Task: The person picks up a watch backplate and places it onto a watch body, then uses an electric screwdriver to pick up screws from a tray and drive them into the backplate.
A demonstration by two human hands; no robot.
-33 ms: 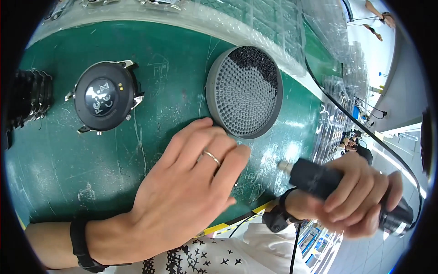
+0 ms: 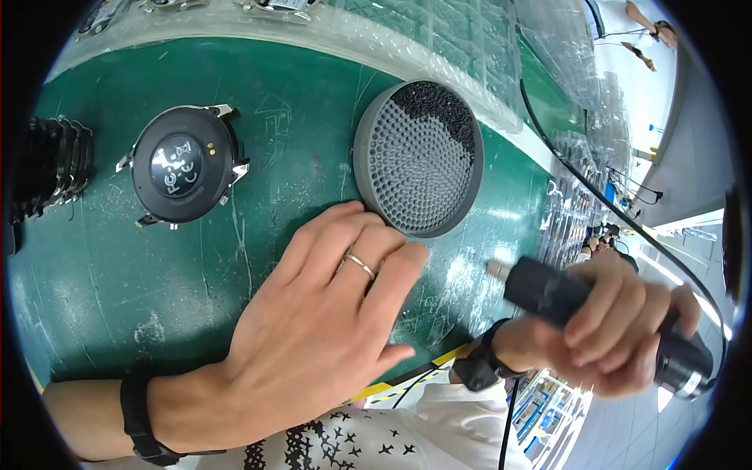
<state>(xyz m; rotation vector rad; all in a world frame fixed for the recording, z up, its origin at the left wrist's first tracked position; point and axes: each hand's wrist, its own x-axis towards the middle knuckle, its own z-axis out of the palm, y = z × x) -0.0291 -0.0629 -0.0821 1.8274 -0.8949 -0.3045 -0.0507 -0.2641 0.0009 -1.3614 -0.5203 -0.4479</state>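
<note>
My left hand rests palm down on the green mat, with a ring on one finger. Its fingers bend downward and the thumb stands apart; I see nothing held. Its fingertips are beside a round grey dimpled tray, which has small black screws heaped along its far right side. Held clear of the mat on the right, a black corded electric screwdriver has my blurred right hand wrapped round it, its metal nose pointing left. A smartwatch body without a strap lies back up on the left.
Several dark watch bodies are stacked at the far left. Clear plastic trays line the back, with more watch bodies at the top left. A black cable runs down the right side. Yellow-black tape marks the near edge.
My left thumb has spread away from the fingers. The screwdriver in my right hand has shifted slightly up and to the right. The watch body appears turned a little, while the screw tray stays put.
</note>
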